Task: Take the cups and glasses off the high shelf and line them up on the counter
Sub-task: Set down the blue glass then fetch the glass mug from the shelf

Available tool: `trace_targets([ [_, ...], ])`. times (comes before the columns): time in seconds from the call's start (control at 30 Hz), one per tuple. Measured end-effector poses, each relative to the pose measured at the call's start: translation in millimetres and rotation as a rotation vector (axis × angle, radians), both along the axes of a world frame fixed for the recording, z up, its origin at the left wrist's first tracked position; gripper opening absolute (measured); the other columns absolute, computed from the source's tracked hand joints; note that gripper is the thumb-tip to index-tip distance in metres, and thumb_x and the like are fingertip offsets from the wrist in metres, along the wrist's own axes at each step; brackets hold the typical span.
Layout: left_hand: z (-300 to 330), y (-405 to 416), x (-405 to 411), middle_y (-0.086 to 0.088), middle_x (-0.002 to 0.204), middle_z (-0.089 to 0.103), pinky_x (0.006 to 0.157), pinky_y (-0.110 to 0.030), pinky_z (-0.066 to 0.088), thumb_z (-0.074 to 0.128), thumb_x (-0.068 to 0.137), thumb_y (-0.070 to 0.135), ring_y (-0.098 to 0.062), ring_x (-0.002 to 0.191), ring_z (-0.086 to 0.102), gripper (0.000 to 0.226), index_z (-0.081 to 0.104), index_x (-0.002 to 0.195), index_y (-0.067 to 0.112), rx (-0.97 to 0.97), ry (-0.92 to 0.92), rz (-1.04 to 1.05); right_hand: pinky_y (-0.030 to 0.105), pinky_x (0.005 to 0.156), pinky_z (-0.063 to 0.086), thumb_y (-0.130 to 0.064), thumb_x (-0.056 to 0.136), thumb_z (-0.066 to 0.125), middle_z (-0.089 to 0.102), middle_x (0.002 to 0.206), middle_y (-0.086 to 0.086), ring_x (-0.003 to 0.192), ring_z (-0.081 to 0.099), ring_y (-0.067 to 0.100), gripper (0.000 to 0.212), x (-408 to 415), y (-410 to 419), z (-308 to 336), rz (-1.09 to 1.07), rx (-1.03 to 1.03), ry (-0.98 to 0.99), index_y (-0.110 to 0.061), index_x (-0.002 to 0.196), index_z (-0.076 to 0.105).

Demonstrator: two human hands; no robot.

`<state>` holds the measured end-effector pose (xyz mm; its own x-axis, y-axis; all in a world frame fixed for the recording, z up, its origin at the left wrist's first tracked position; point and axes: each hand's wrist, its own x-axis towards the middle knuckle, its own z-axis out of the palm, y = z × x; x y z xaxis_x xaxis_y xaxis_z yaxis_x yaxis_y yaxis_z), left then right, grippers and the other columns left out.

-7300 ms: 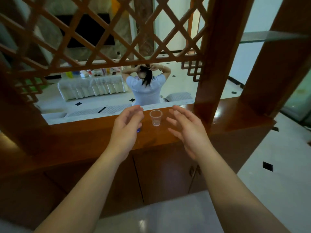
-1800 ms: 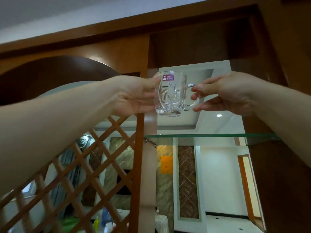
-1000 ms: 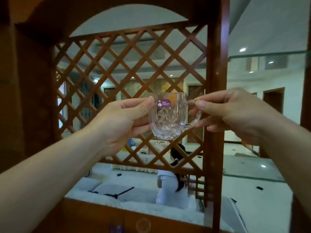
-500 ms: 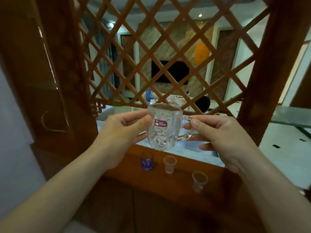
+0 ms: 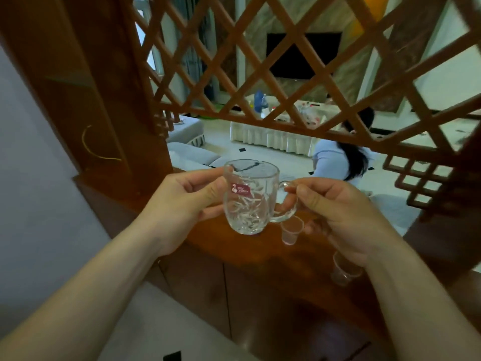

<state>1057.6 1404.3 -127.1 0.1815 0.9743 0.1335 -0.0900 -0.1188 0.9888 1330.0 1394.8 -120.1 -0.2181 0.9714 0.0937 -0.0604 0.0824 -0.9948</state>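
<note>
Cut-glass mug (image 5: 248, 201) upright above the wooden counter (image 5: 229, 246), left hand (image 5: 182, 204) gripping its body, right hand (image 5: 335, 212) pinching the handle — 2 small clear plastic cups (image 5: 291, 230) standing on the counter beneath, near its front edge.

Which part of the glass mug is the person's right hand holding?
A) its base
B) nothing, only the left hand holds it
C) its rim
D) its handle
D: the right hand pinches the handle of the glass mug between thumb and fingers, while the left hand holds the mug's opposite side.
</note>
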Motion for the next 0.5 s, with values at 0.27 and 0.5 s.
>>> trace_targets([
  [0.27,-36,25,-21,-0.01,0.126,0.078,0.095,-0.037,0.061,0.079,0.088,0.038,-0.027,0.121,0.073,0.043,0.077,0.127,0.021,-0.075,-0.031,0.066,0.023,0.054,0.056,-0.031,0.085,0.066,0.076,0.08,0.005,0.066,0.071,0.01,0.021,-30,51,-47,0.116,-0.118,0.154,-0.018,0.088,0.083],
  [0.5,-70,55,-46,-0.009,0.129,0.077,0.1,-0.045,0.059,0.079,0.089,0.039,-0.028,0.124,0.071,0.044,0.075,0.13,0.022,-0.099,-0.006,0.074,0.033,0.059,0.054,-0.024,0.09,0.058,0.058,0.07,0.006,0.073,0.063,0.02,0.024,-60,79,-74,0.194,-0.263,0.303,-0.01,0.079,0.074],
])
